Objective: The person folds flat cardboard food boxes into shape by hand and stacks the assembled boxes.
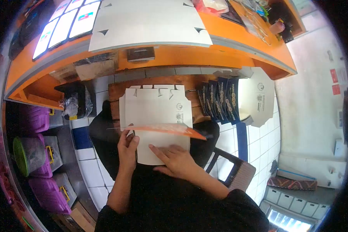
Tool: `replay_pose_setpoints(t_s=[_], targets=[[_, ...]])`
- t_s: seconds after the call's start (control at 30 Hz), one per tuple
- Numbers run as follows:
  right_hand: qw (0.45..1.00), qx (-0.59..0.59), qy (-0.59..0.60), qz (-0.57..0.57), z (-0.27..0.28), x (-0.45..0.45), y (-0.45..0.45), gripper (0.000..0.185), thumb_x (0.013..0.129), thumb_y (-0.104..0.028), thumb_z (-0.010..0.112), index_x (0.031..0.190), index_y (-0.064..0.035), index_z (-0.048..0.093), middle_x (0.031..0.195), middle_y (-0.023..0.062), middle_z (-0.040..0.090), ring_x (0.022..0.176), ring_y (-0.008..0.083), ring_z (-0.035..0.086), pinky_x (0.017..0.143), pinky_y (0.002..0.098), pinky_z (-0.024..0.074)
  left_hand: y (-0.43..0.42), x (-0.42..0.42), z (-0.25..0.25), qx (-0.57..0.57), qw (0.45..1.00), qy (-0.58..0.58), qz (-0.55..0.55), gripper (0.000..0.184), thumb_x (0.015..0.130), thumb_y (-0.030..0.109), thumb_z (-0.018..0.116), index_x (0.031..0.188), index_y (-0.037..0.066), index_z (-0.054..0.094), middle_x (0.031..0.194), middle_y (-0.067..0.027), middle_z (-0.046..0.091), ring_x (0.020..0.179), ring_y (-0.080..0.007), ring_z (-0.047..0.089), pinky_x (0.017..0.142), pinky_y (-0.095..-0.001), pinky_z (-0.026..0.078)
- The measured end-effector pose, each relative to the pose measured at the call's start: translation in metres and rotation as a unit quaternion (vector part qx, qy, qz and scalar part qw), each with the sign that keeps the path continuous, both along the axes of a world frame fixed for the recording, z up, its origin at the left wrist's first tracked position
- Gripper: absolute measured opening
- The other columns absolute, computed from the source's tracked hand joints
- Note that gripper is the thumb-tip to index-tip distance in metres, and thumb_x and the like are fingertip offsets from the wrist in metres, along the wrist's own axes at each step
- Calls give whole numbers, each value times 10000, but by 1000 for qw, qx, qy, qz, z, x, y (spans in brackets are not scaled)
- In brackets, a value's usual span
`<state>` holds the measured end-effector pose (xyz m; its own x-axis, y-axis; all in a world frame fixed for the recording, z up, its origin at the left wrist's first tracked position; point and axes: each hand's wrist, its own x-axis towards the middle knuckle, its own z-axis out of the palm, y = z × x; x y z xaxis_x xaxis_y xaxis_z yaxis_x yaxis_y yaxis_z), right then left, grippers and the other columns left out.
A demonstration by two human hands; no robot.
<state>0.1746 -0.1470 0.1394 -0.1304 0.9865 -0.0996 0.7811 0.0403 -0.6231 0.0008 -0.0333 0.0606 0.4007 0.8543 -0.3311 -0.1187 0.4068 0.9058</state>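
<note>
A flat white cardboard sheet (152, 106) with cut slots and small printed marks lies on a wooden surface in front of me. Across its middle stands an orange-edged panel (174, 130), seen nearly edge-on. My left hand (128, 145) is at the left edge of the card, thumb and fingers pinched around that edge beside the panel. My right hand (174, 158) rests on the card's lower part, palm down with its index finger stretched out. Right of the card, several dark blue printed boxes (222, 100) stand in an overlapping row beside more white card pieces (255, 96).
An orange desk (189, 58) spans the far side, bearing a large white sheet (147, 23) and several lit phones (62, 29). Purple bins (40, 154) stand at the left. A stool (241, 174) is at the lower right.
</note>
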Motion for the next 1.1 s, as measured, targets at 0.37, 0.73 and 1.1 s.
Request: replay_pose_setpoints(t_s=[0.37, 0.73, 1.1], targets=[[779, 251, -461, -344, 31, 170, -47, 185, 857, -109, 664, 1039, -130, 691, 808, 95, 697, 698, 313, 673, 615, 463, 528, -8, 21, 20, 10, 982, -100, -161, 845, 941, 363, 720, 1564, 30, 258, 1311, -171, 577, 1075, -241, 646, 922, -372, 529], [868, 52, -329, -369, 32, 217, -31, 329, 946, -298, 661, 1250, -174, 647, 889, 147, 735, 826, 368, 717, 736, 481, 548, -17, 16, 22, 26, 969, -38, -242, 620, 974, 177, 684, 1504, 44, 392, 1231, -138, 622, 991, -165, 602, 861, -326, 516], [860, 29, -364, -357, 34, 194, -10, 349, 956, -332, 655, 1268, -176, 655, 842, 165, 735, 814, 367, 724, 727, 469, 549, -12, 10, 19, 31, 970, 35, -239, 538, 990, 217, 657, 1458, 32, 467, 1202, -130, 640, 962, -180, 624, 826, -323, 522]])
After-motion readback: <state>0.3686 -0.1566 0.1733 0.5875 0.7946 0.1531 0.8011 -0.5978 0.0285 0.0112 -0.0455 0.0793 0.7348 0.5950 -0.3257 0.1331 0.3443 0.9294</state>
